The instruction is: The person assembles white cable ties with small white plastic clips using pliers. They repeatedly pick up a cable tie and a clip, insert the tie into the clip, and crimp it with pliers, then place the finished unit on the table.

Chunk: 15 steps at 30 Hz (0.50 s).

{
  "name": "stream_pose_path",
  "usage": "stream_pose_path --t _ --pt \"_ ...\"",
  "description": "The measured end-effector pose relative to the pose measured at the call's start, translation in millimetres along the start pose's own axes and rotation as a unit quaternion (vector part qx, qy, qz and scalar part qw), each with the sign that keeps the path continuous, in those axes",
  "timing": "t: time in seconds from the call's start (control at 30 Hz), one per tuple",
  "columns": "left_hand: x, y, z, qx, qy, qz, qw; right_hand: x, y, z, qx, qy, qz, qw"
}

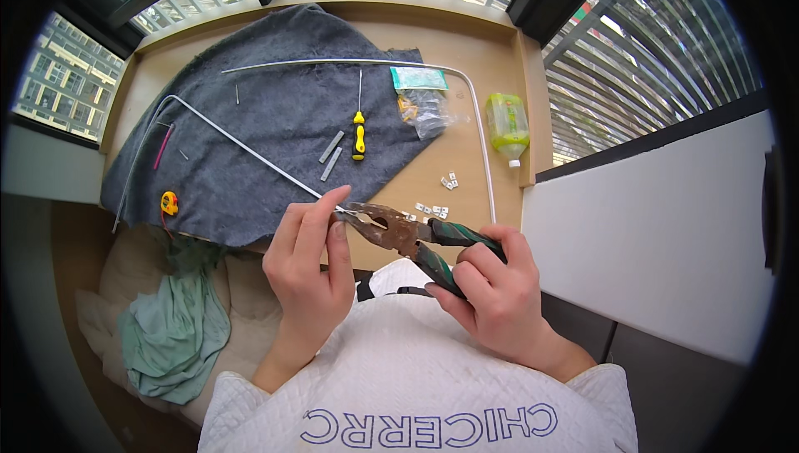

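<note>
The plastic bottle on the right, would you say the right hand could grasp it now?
Probably not: the right hand is holding the pliers, though nothing covers the plastic bottle.

Front of my white quilted shirt (474,361): one row of large capital letters (429,426), outlined in dark blue, running across the cloth. Only clear lettering I see. Plastic packet (419,79) with green-and-white header: print too small for me to read. Green bottle (507,124): any wording too blurred. Yellow tape measure (169,202): markings too small to tell.
</note>
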<state>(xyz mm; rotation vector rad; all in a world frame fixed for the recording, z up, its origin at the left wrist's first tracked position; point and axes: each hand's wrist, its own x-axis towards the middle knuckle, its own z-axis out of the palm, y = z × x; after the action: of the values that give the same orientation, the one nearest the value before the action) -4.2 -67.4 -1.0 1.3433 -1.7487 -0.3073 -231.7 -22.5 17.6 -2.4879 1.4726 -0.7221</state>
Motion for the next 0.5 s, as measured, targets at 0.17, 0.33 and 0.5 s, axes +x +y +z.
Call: stream_pose_path --t 0.17,0.33,0.5 --pt "-1.9 -13.1 0.3 -0.04 0.044 0.04 0.997 0.9 3.2 -6.4 0.032 -0.015 0.014 0.999" --pt "-1.5 -16.0 -7.7 -0.2 0.032 -0.033 0.979 -6.5 22.9 -8.2 0.104 -0.017 0.028 0.994" --pt "-11.1 -31.2 -12.6 -0.36 -0.022 -0.097 0.928 -14.2 46.2 9.5 0.155 0.009 0.073 0.985"
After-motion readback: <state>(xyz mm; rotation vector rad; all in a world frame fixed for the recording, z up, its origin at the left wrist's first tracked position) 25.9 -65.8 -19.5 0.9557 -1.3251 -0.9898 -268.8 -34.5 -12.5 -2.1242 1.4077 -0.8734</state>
